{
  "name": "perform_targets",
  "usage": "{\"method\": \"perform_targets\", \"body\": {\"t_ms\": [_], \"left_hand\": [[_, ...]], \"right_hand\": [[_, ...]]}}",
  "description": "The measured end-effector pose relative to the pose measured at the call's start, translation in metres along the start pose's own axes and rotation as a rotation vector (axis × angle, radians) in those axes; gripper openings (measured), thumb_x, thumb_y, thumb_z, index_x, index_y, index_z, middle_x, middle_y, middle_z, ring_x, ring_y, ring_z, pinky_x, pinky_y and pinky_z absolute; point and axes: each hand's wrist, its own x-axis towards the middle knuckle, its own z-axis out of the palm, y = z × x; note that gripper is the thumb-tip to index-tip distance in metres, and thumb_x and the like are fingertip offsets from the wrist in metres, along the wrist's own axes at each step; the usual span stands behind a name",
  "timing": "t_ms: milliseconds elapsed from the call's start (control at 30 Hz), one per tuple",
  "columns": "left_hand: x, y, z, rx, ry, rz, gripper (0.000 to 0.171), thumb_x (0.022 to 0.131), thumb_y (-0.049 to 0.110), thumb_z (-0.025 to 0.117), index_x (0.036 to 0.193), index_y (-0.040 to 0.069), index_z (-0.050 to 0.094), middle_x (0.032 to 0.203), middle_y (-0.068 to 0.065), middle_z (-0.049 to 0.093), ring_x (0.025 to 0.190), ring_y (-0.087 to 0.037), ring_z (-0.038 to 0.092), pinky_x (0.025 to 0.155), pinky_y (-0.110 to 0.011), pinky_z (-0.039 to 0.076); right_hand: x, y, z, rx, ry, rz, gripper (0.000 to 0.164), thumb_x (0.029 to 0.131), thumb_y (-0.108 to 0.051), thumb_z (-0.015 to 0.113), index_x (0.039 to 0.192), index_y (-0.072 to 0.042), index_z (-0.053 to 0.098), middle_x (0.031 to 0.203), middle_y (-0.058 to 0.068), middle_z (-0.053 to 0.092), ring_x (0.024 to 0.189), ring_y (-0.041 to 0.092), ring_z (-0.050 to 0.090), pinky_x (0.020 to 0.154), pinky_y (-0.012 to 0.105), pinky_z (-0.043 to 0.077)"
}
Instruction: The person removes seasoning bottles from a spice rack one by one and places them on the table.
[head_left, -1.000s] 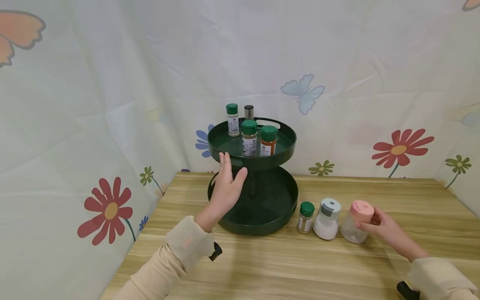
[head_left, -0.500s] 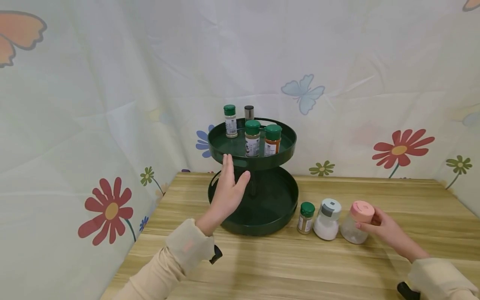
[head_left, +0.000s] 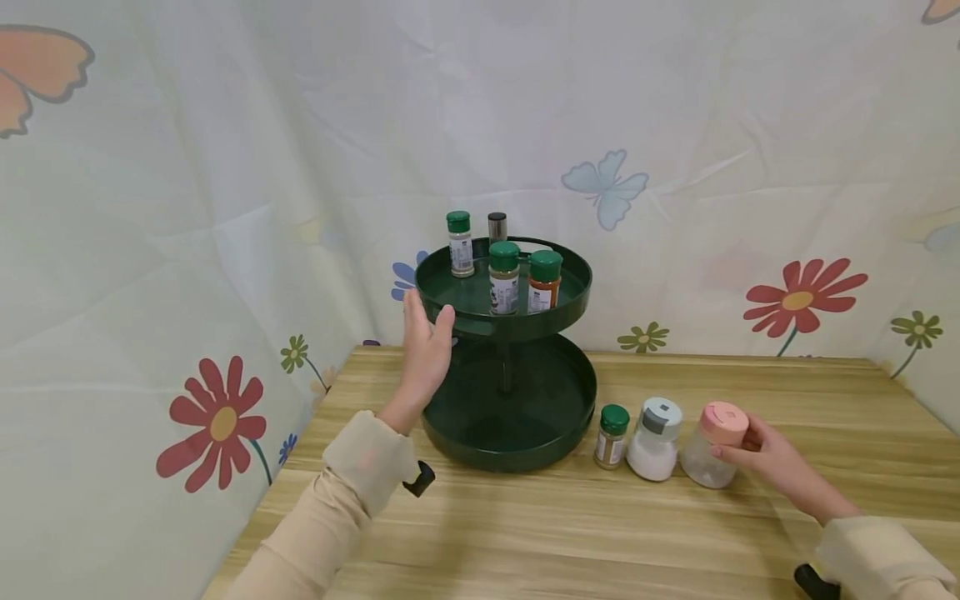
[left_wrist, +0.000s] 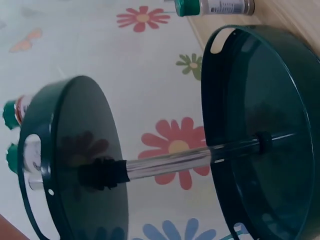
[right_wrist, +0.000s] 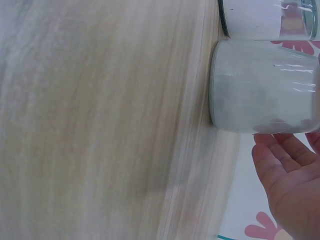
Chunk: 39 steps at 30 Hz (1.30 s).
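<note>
A two-tier dark green turntable rack [head_left: 510, 454] stands on the table. My left hand [head_left: 426, 354], fingers straight, is at the left of the upper tray [head_left: 558, 317]; whether it touches the rim is unclear. On that tray stand two green-capped spice jars [head_left: 504, 279] [head_left: 461, 246], an orange-red spice jar [head_left: 543, 283] and a black-topped silver container [head_left: 497, 227]. My right hand [head_left: 780, 467] holds a clear jar with a pink lid [head_left: 723, 422] between thumb and fingers. The jar [right_wrist: 262, 87] stands upright on the table.
Left of the pink-lidded jar stand a white-lidded jar of white contents [head_left: 654, 446] and a small green-capped spice jar [head_left: 611, 437]. The lower tray [head_left: 517, 421] shows no jars. A flowered cloth [head_left: 300, 208] hangs behind the wooden table [head_left: 555, 533].
The upper tray has turned a little: its front jars shifted right and the back left one shifted left. My left hand has since moved left. The right hand has stayed on the pink-lidded jar.
</note>
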Motion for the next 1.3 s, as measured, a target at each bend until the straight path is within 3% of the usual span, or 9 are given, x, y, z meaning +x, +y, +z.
{"method": "perform_targets", "body": {"t_ms": [233,400,1000,1200,1300], "left_hand": [[0.014,-0.01,-0.001,-0.018,0.0,-0.113,0.073,0.095,0.045,0.033,0.142,0.006,-0.008,0.151,-0.01,-0.01,0.136,-0.018,-0.008,0.111,-0.039,0.0],[0.022,-0.012,0.002,-0.014,-0.011,-0.146,0.075,0.094,0.047,0.033,0.142,0.008,-0.01,0.151,-0.009,-0.012,0.136,-0.018,-0.01,0.111,-0.04,-0.001],[0.027,-0.013,0.011,0.009,0.001,-0.115,0.078,0.094,0.046,0.035,0.142,0.006,-0.01,0.151,-0.011,-0.012,0.136,-0.02,-0.009,0.111,-0.039,0.0],[0.027,-0.014,0.011,0.022,-0.001,-0.116,0.078,0.093,0.047,0.036,0.142,0.007,-0.01,0.151,-0.01,-0.012,0.136,-0.021,-0.009,0.111,-0.039,0.0],[0.026,-0.015,0.012,0.029,-0.002,-0.111,0.078,0.093,0.047,0.035,0.142,0.007,-0.01,0.151,-0.01,-0.012,0.136,-0.023,-0.009,0.111,-0.041,0.001]], "right_hand": [[-0.001,-0.002,0.001,0.006,-0.011,0.008,0.075,0.088,-0.031,0.055,0.136,0.01,0.015,0.128,0.035,0.036,0.109,0.042,0.043,0.087,0.055,0.043],[-0.001,-0.002,0.001,-0.001,-0.007,0.007,0.075,0.088,-0.031,0.056,0.136,0.01,0.015,0.128,0.035,0.036,0.109,0.042,0.043,0.086,0.055,0.043],[-0.001,-0.009,-0.004,-0.046,-0.013,-0.04,0.07,0.088,-0.027,0.056,0.133,0.013,0.02,0.124,0.035,0.039,0.107,0.042,0.044,0.083,0.052,0.045],[0.003,-0.02,-0.013,-0.075,0.028,-0.095,0.061,0.09,-0.025,0.053,0.13,0.011,0.025,0.121,0.03,0.042,0.102,0.035,0.045,0.075,0.03,0.048],[0.007,-0.03,-0.019,-0.079,0.064,-0.13,0.058,0.091,-0.025,0.051,0.13,0.01,0.026,0.124,0.032,0.039,0.106,0.038,0.042,0.085,0.039,0.046]]}}
